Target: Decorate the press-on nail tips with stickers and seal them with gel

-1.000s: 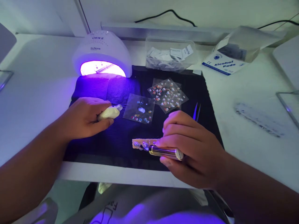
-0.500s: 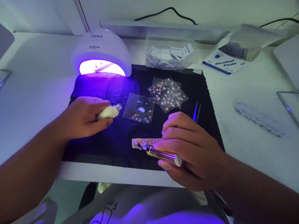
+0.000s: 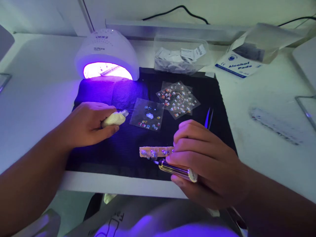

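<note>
My left hand is closed around a cream-coloured ridged holder with a small clear piece, like a nail tip, on its end. In my right hand is a polish brush with a shiny metallic cap handle, pinched between thumb and fingers. Its dark bristle end points left, just below a pinkish strip that carries several small shiny decorations. The strip's right end is hidden behind my right fingers. Whether the bristles touch anything is hard to see.
A glowing nail lamp stands at the back left of a black cloth. Sticker sheets and tweezers lie on the cloth. Behind are a clear tub of packets and an alcohol pad box.
My right hand has drawn the brush slightly right and down, off the decorated strip, so more of the strip shows. My left hand stays put with the holder.
</note>
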{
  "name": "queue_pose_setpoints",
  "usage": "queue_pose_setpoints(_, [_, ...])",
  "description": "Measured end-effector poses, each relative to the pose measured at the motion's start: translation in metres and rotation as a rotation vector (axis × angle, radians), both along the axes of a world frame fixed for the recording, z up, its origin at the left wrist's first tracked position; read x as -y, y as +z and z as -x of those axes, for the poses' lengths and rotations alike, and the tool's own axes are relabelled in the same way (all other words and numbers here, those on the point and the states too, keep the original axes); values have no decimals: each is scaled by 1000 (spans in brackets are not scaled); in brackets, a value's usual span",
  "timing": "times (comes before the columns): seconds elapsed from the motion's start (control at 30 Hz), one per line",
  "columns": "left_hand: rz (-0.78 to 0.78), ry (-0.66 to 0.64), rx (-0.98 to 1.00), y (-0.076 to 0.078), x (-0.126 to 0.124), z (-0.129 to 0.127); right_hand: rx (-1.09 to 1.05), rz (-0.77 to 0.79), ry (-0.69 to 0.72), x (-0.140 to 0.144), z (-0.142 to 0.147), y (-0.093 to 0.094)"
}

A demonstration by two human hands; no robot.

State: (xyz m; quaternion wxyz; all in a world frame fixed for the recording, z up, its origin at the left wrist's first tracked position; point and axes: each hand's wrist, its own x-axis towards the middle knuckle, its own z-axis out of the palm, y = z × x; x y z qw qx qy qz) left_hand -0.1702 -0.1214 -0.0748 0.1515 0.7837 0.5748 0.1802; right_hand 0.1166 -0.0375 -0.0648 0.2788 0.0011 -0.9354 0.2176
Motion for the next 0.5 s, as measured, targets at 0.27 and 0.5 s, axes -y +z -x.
queue_pose_setpoints(0.27, [-18,-18,1,-1,0,1,1,10,-56,0,0,7])
queue_pose_setpoints(0.5, [-13,-26,3,-1,1,1,-7,-39,-52,1,4,0])
